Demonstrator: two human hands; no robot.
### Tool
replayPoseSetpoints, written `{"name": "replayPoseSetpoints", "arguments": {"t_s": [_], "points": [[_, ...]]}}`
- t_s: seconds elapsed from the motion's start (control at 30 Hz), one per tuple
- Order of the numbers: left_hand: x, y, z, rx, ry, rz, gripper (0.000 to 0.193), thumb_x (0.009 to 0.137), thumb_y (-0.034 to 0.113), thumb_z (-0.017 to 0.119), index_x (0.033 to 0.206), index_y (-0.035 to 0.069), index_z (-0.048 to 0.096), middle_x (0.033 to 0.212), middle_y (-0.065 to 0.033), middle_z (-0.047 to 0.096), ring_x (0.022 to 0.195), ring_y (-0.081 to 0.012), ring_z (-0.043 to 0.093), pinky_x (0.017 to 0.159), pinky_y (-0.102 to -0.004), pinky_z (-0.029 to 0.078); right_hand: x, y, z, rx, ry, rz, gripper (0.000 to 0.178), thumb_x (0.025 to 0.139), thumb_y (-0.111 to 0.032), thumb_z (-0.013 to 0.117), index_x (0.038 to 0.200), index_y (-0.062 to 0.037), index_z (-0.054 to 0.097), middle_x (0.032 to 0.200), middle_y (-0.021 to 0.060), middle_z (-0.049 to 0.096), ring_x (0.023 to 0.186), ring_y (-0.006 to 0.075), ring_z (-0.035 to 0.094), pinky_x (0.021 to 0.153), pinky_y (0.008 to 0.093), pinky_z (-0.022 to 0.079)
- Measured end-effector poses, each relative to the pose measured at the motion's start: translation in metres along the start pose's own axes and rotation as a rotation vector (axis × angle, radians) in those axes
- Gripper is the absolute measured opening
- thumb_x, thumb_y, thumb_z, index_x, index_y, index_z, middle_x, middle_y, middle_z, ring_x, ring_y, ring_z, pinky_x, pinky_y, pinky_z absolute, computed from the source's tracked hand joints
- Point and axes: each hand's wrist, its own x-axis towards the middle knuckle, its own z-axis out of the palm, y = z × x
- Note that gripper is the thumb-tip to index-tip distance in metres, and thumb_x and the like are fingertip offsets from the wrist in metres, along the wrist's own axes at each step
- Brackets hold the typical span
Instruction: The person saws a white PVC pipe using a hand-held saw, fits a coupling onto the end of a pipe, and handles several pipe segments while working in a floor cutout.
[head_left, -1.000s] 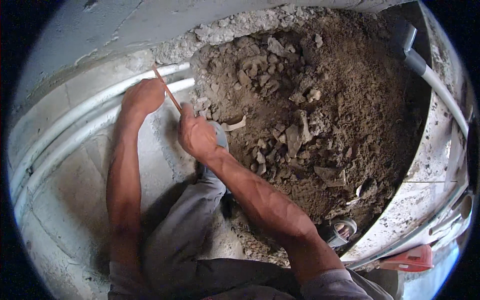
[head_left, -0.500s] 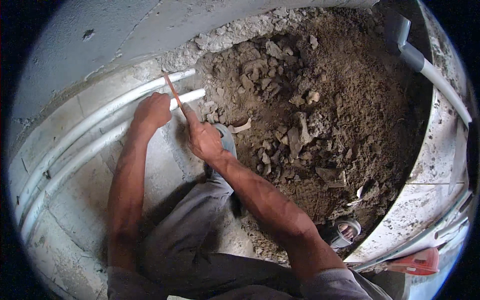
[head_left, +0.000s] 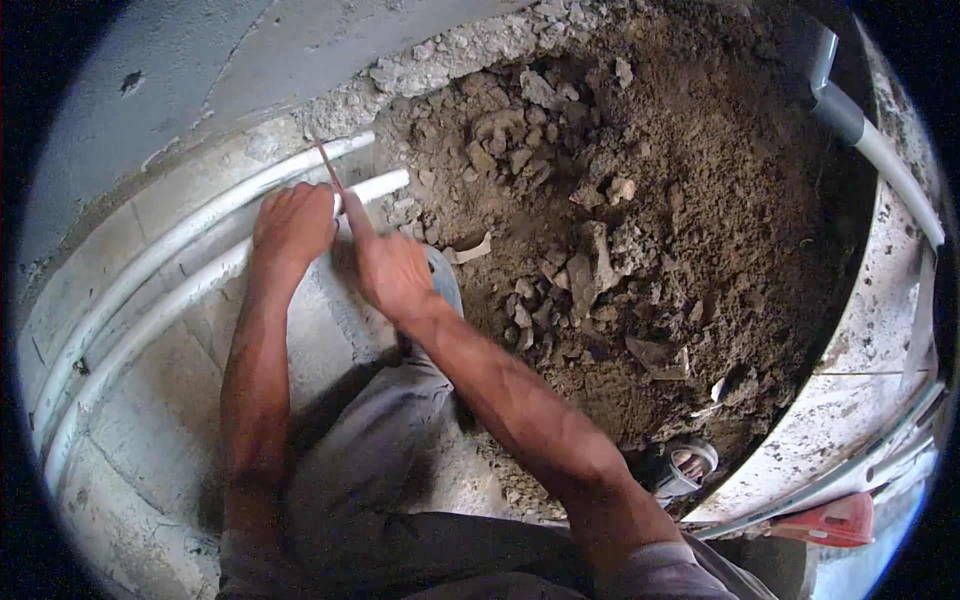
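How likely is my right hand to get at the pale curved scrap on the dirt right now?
Probably not: the right hand is close to the pale curved scrap, but its grip is taken up by a thin reddish tool. The shoe also sits partly between them.

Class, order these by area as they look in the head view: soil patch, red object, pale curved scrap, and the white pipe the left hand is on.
1. Soil patch
2. White pipe
3. Red object
4. Pale curved scrap

A grey wall borders pale concrete floor and loose brown earth.
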Motion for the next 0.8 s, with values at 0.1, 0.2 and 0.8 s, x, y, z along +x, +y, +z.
{"name": "replayPoseSetpoints", "arguments": {"t_s": [0.1, 0.2, 0.8], "points": [[-0.005, -0.001, 0.010, -0.006, 0.020, 0.003, 0.017, 0.079, 0.011, 0.053, 0.091, 0.003, 0.062, 0.091, -0.0196, 0.064, 0.095, -0.0336, 0.060, 0.083, -0.0448, 0.045, 0.018, -0.003, -0.003, -0.001, 0.036, -0.028, 0.068, 0.078, -0.006, 0.046, 0.141, -0.0040, 0.023, 0.066, 0.0270, 0.060, 0.059, 0.0428, 0.061, 0.057, 0.0524, 0.048], [-0.010, -0.013, 0.015, 0.024, 0.048, -0.006, 0.017, 0.079, 0.011, 0.053, 0.088, 0.003, 0.064, 0.093, -0.0192, 0.064, 0.095, -0.0335, 0.060, 0.083, -0.0443, 0.045, -0.015, -0.009, -0.001, 0.026, -0.135, 0.013, 0.067, 0.081, -0.009, 0.046, 0.141, -0.0019, 0.016, 0.073, 0.0252, 0.063, 0.067, 0.0403, 0.063, 0.061, 0.0504, 0.050], [-0.005, -0.016, 0.010, 0.038, 0.044, 0.017, 0.017, 0.076, 0.011, 0.055, 0.087, 0.001, 0.063, 0.094, -0.0190, 0.063, 0.093, -0.0349, 0.060, 0.082, -0.0455, 0.046, -0.009, -0.011, 0.002, 0.004, -0.038, -0.024, 0.060, 0.082, -0.005, 0.041, 0.139, 0.0008, 0.022, 0.072, 0.0268, 0.062, 0.067, 0.0417, 0.063, 0.061, 0.0509, 0.050]]}}
